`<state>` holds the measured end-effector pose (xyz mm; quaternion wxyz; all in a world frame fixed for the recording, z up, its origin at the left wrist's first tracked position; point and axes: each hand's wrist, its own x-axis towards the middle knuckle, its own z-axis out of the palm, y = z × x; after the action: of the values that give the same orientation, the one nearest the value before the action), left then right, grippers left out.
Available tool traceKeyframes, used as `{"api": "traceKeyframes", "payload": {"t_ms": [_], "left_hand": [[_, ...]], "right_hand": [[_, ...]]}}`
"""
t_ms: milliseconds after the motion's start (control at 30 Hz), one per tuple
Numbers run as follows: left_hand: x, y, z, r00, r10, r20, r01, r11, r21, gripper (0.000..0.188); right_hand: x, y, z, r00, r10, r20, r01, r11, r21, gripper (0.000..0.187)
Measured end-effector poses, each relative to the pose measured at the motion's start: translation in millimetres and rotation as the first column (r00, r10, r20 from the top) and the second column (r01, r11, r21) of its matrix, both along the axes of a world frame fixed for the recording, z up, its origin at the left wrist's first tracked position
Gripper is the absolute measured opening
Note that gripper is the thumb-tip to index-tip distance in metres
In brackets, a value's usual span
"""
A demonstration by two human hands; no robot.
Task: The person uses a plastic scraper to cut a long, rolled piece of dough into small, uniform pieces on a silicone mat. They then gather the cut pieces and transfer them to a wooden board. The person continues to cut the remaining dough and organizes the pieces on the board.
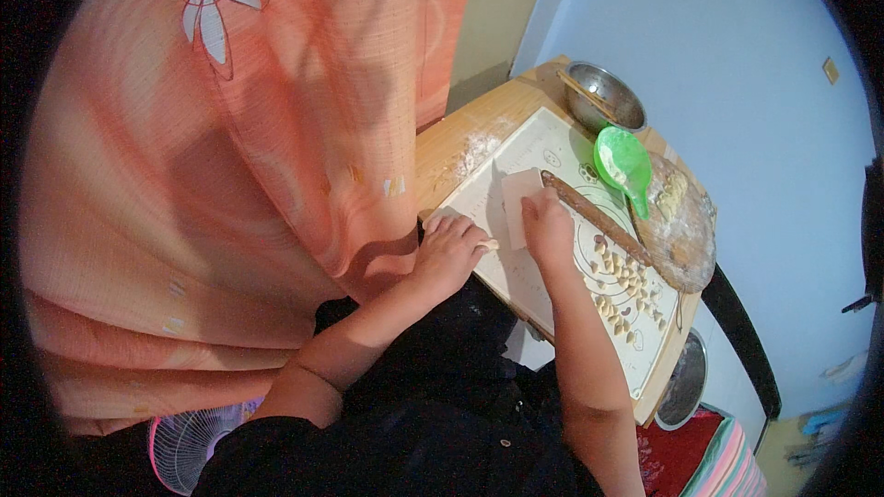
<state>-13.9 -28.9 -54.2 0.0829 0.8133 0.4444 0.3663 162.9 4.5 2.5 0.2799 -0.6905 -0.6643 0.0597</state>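
My right hand (547, 227) is closed on a flat white dough scraper (517, 195), held over the pale printed mat (516, 152). At the mat's near left edge, my left hand (448, 251) curls its fingers over a piece of dough (491, 245). One end of that dough sticks out beside the fingertips; the rest is hidden under the hand. Several small cut dough pieces (626, 278) lie scattered on the right part of the mat. A brown rolling pin (599, 218) lies slanted across the mat, just beyond my right hand.
Beyond the mat stand a green ladle-shaped scoop (619, 161) with flour, a metal bowl (615, 92) with chopsticks across it, and a floured round wooden board (686, 239) with dough on it. An orange curtain (276, 129) hangs at the left. Another metal bowl (683, 387) sits below the table's right end.
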Motion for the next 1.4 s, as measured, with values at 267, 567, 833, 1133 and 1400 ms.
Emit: {"api": "traceKeyframes", "payload": {"t_ms": [267, 567, 833, 1133, 1400], "left_hand": [[12, -3, 5, 1.000, -0.006, 0.010, 0.006, 1.000, 0.008, 0.019], [10, 1, 0, 1.000, -0.017, -0.014, 0.017, 1.000, 0.021, 0.022], [-1, 3, 6, 0.998, -0.034, 0.043, 0.036, 0.998, -0.045, 0.021], [5, 11, 6, 0.998, 0.060, -0.025, -0.059, 0.998, 0.033, 0.014], [4, 14, 3, 0.998, 0.035, -0.052, -0.032, 0.998, 0.045, 0.013]], "right_hand": [[0, -28, 9, 0.995, 0.096, -0.008, -0.096, 0.995, 0.005, 0.024], [-16, -23, -6, 0.997, 0.063, 0.050, -0.061, 0.997, -0.037, 0.021], [2, 11, -11, 0.999, 0.038, 0.018, -0.039, 0.997, 0.061, 0.023], [-6, -18, 12, 0.991, 0.132, -0.013, -0.131, 0.991, 0.025, 0.024], [-16, -12, -3, 0.990, 0.134, 0.031, -0.133, 0.990, -0.042, 0.023]]}}
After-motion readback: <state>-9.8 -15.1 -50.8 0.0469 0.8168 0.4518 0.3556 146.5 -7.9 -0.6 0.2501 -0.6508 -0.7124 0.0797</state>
